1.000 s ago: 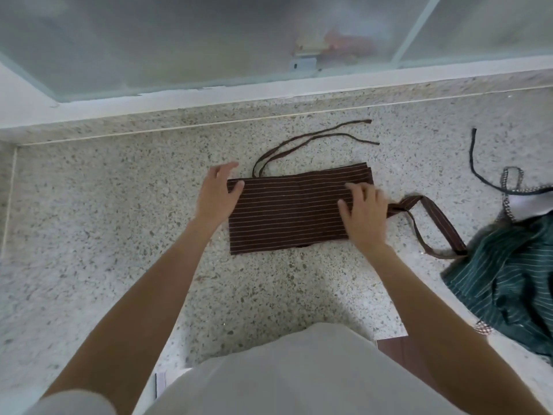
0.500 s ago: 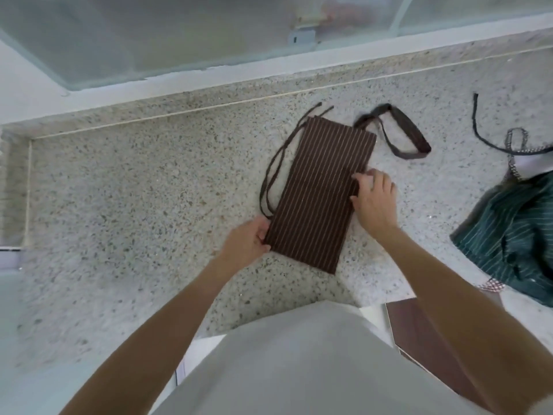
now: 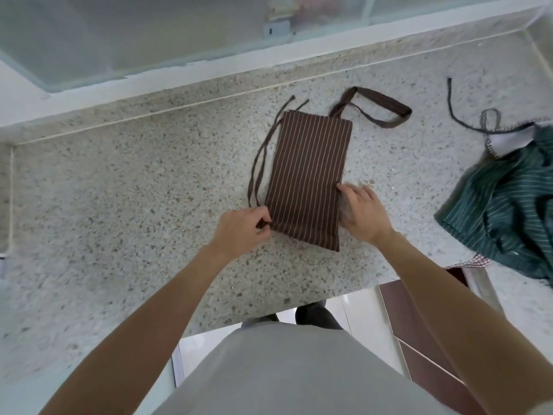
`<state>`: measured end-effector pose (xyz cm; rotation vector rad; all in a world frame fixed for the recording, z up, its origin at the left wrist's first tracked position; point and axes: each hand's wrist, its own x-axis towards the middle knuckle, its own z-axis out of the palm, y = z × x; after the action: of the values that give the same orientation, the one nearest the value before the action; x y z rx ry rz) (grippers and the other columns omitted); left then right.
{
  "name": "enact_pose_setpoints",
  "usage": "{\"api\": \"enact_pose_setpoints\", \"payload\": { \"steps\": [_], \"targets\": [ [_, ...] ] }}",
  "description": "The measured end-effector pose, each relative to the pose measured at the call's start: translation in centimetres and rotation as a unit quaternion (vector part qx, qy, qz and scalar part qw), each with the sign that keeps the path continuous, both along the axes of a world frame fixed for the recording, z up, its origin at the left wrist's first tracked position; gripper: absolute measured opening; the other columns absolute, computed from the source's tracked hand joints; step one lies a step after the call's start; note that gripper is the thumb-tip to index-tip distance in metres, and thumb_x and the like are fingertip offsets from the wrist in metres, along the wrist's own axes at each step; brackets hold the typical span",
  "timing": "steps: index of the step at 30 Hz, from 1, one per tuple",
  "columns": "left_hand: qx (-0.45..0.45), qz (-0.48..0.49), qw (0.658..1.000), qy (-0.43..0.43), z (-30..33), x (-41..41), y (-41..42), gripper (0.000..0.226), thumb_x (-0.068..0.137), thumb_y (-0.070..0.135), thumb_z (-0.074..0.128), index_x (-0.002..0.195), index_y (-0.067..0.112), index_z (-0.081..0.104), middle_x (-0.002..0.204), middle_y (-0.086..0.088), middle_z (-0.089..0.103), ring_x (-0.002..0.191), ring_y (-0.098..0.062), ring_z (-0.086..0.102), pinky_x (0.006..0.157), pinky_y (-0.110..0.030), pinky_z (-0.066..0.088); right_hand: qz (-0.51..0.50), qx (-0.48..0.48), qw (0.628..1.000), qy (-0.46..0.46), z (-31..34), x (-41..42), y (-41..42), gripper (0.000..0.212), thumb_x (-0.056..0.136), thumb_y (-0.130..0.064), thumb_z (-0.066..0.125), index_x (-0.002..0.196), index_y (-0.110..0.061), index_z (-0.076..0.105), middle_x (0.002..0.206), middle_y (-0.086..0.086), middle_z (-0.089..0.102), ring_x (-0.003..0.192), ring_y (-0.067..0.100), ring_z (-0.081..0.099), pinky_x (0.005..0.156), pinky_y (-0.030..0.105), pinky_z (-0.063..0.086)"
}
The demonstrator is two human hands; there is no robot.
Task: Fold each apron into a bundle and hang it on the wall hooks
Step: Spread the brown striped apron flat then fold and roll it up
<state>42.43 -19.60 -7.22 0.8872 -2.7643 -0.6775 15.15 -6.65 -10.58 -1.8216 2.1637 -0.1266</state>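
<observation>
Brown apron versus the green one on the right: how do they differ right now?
The brown apron lies folded flat in a neat rectangle; the green apron sits in a crumpled heap. The brown one is mid-counter between both hands, the left hand pinching its near corner and the right hand at its side edge; the green one is untouched at the counter's right end. Both are striped, with ties trailing loose.

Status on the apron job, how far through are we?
Early. Done: the brown apron lies folded into a flat strip on the counter. In hand: left hand pinches its near corner, right hand rests at its right edge. Left: bundling and hanging it; the green apron is still crumpled. No hooks in view.
</observation>
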Motion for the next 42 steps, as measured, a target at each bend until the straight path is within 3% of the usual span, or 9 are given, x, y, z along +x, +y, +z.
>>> {"api": "enact_pose_setpoints", "payload": {
  "steps": [3, 6, 10, 20, 26, 32, 37, 39, 42],
  "targets": [
    [0.008, -0.021, 0.998, 0.055, 3.8, -1.2, -1.0, 0.027, 0.086, 0.036, 0.045, 0.090, 0.017, 0.064, 0.073, 0.010, 0.066, 0.050, -0.003, 0.052, 0.041, -0.019, 0.043, -0.026, -0.048, 0.998, -0.011, 0.0, -0.3, 0.0, 0.057, 0.073, -0.014, 0.074, 0.126, -0.012, 0.054, 0.125, 0.010, 0.060, 0.124, 0.026, 0.049, 0.111, 0.040, 0.024],
    [0.037, -0.050, 0.996, 0.064, 6.4, -3.4, -3.0, 0.029, 0.090, 0.038, 0.042, 0.101, 0.019, 0.062, 0.087, 0.008, 0.067, 0.061, -0.011, 0.060, 0.053, -0.031, 0.051, -0.110, -0.117, 0.983, -0.093, 0.1, -0.4, 0.1, 0.018, 0.079, -0.012, 0.069, 0.097, -0.011, 0.066, 0.095, 0.009, 0.069, 0.094, 0.030, 0.064, 0.090, 0.041, 0.044],
    [0.060, -0.029, 0.995, 0.070, 7.0, -7.9, -6.3, 0.023, 0.096, 0.029, 0.047, 0.110, 0.017, 0.060, 0.109, 0.003, 0.065, 0.089, -0.016, 0.064, 0.078, -0.034, 0.053, -0.212, -0.091, 0.950, -0.213, 0.3, -0.8, 0.2, 0.017, 0.089, -0.018, 0.060, 0.104, -0.010, 0.065, 0.093, 0.007, 0.067, 0.082, 0.021, 0.063, 0.070, 0.031, 0.051],
    [0.145, 0.089, 0.980, -0.107, 0.4, -16.0, -11.7, 0.025, 0.097, 0.020, 0.048, 0.116, 0.007, 0.057, 0.114, -0.008, 0.063, 0.103, -0.024, 0.058, 0.083, -0.028, 0.042, -0.321, -0.113, 0.932, -0.129, -0.3, -2.1, -0.1, 0.011, 0.081, -0.013, 0.070, 0.091, -0.007, 0.071, 0.089, 0.013, 0.068, 0.092, 0.033, 0.058, 0.085, 0.041, 0.040],
    [0.148, 0.110, 0.978, -0.100, -1.7, -16.5, -12.4, 0.021, 0.094, 0.018, 0.051, 0.110, 0.008, 0.058, 0.106, -0.005, 0.063, 0.095, -0.021, 0.059, 0.075, -0.023, 0.039, -0.335, -0.073, 0.933, -0.111, -1.3, -2.2, -0.5, 0.029, 0.083, -0.019, 0.068, 0.112, -0.013, 0.064, 0.092, 0.007, 0.068, 0.097, 0.027, 0.057, 0.088, 0.036, 0.037],
    [0.135, 0.118, 0.980, -0.087, -2.4, -16.6, -12.4, 0.021, 0.092, 0.017, 0.055, 0.110, 0.007, 0.057, 0.110, -0.010, 0.061, 0.102, -0.025, 0.057, 0.084, -0.033, 0.045, -0.198, -0.098, 0.975, 0.007, -0.8, -1.5, -0.9, 0.033, 0.078, -0.010, 0.069, 0.110, -0.017, 0.062, 0.079, 0.003, 0.067, 0.092, 0.028, 0.058, 0.083, 0.039, 0.042],
    [-0.067, -0.065, 0.996, -0.014, -1.6, -15.7, -10.6, 0.022, 0.087, 0.025, 0.060, 0.105, 0.012, 0.058, 0.115, -0.008, 0.054, 0.112, -0.027, 0.049, 0.095, -0.039, 0.043, -0.051, -0.119, 0.989, 0.075, -0.2, -3.1, -1.1, 0.041, 0.089, -0.039, 0.051, 0.124, -0.018, 0.055, 0.130, 0.014, 0.050, 0.122, 0.031, 0.043, 0.101, 0.048, 0.035],
    [-0.077, -0.162, 0.982, -0.057, -1.7, -14.4, -8.9, 0.044, 0.088, 0.048, 0.053, 0.117, 0.016, 0.057, 0.123, -0.005, 0.054, 0.118, -0.024, 0.047, 0.102, -0.040, 0.035, 0.058, -0.040, 0.992, 0.106, -0.6, -4.2, -1.3, 0.066, 0.087, -0.058, 0.043, 0.137, -0.015, 0.043, 0.147, 0.012, 0.036, 0.137, 0.028, 0.030, 0.111, 0.049, 0.021],
    [-0.033, -0.166, 0.961, -0.217, -2.5, -12.3, -7.1, 0.085, 0.077, 0.076, 0.041, 0.141, 0.020, 0.036, 0.141, -0.006, 0.036, 0.132, -0.025, 0.030, 0.113, -0.043, 0.017, 0.131, 0.091, 0.981, 0.112, -0.5, -5.2, -2.5, 0.085, 0.080, -0.065, 0.051, 0.143, -0.009, 0.034, 0.150, 0.015, 0.030, 0.140, 0.030, 0.026, 0.116, 0.049, 0.013]
  ]
}}
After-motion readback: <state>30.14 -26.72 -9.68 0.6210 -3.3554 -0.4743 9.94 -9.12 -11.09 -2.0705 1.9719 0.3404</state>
